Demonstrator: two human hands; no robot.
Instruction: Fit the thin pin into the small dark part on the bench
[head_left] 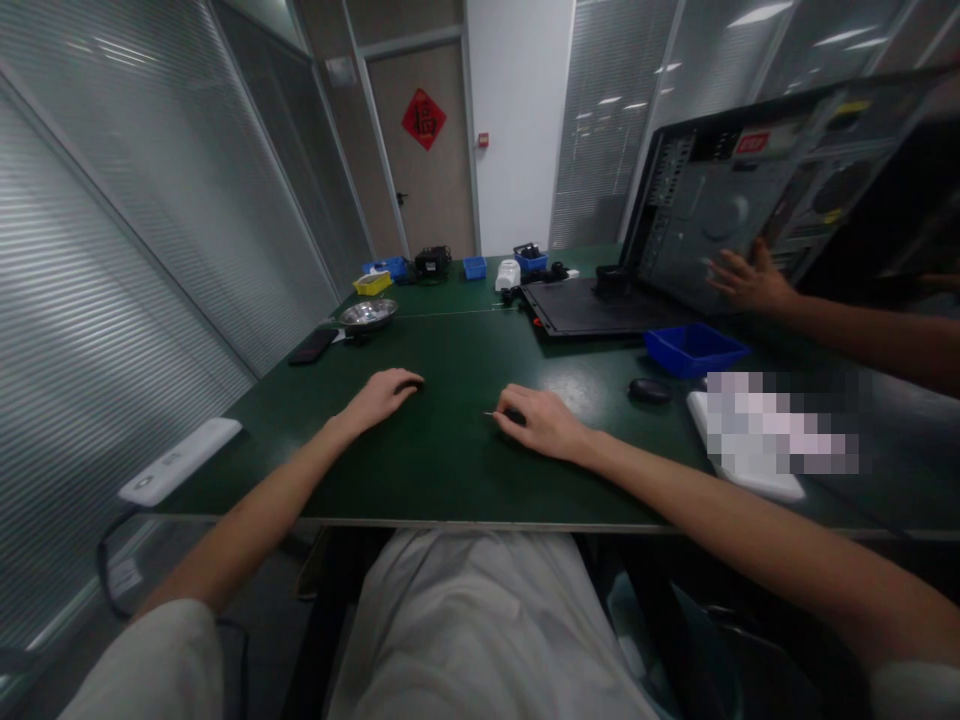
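My left hand [382, 398] rests on the green table [450, 470], fingers slightly curved and thumb apart; I see nothing held in it. To its right, my right hand [541, 420] is closed in a pinch. Out of its fingertips, pointing left, sticks a thin, light metal piece [489, 413], too small to name. A black computer mouse [649, 391] lies to the right of that hand. Beyond it stands a blue plastic tray [694, 350].
Another person's hand [754, 280] touches an open computer case [705, 210], tilted at right. Its black side panel [592, 308] lies flat. A metal bowl [369, 314], dark phone [313, 346] and white power strip [180, 460] are left. Small bins line the back.
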